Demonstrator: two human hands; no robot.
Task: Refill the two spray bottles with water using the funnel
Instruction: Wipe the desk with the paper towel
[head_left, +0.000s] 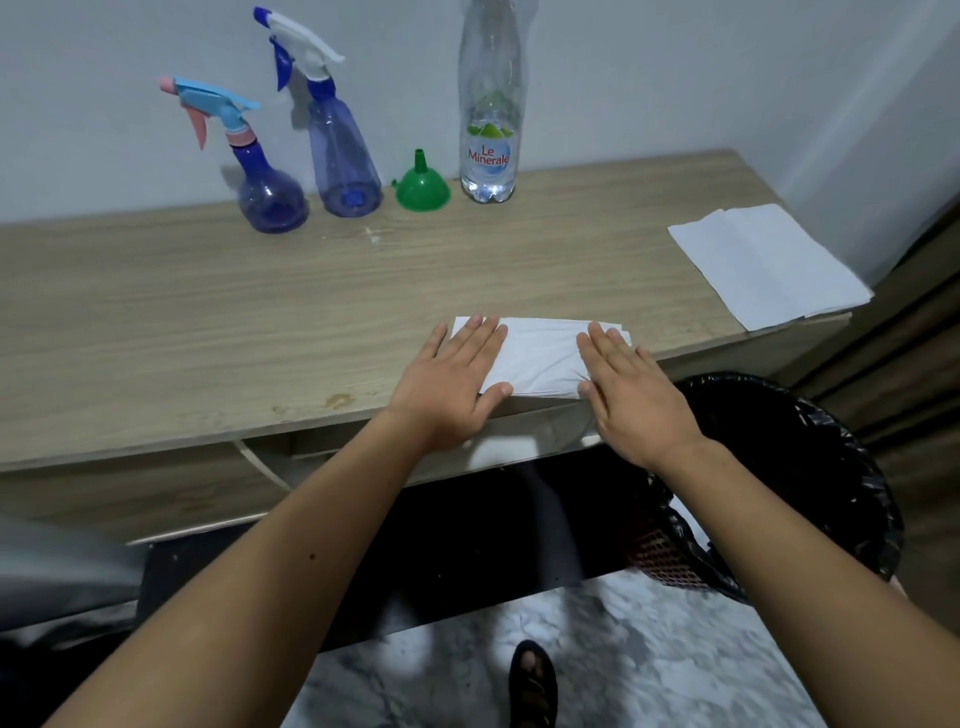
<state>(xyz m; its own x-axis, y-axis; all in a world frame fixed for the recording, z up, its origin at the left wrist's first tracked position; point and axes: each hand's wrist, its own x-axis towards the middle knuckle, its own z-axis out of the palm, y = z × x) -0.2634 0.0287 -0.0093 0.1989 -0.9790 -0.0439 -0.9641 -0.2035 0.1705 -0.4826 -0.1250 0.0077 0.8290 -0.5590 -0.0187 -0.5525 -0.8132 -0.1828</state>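
Note:
Two blue spray bottles stand at the back of the wooden table (182, 312): a round one with a light-blue and pink trigger head (265, 195) and, right of it, a taller cone-shaped one with a white and blue head (340, 156). A green funnel (422, 187) sits upside down beside them. Right of the funnel stands a clear Le Minerale water bottle (488, 119). My left hand (452, 384) and my right hand (631, 395) lie flat, fingers spread, on the two ends of a folded white tissue (540, 358) at the table's front edge, far from the bottles.
A second white tissue (763, 262) lies at the table's right end, overhanging the edge a little. A bin lined with a black bag (810, 467) stands on the floor at the lower right. A sandalled foot (532, 686) shows on the marbled floor.

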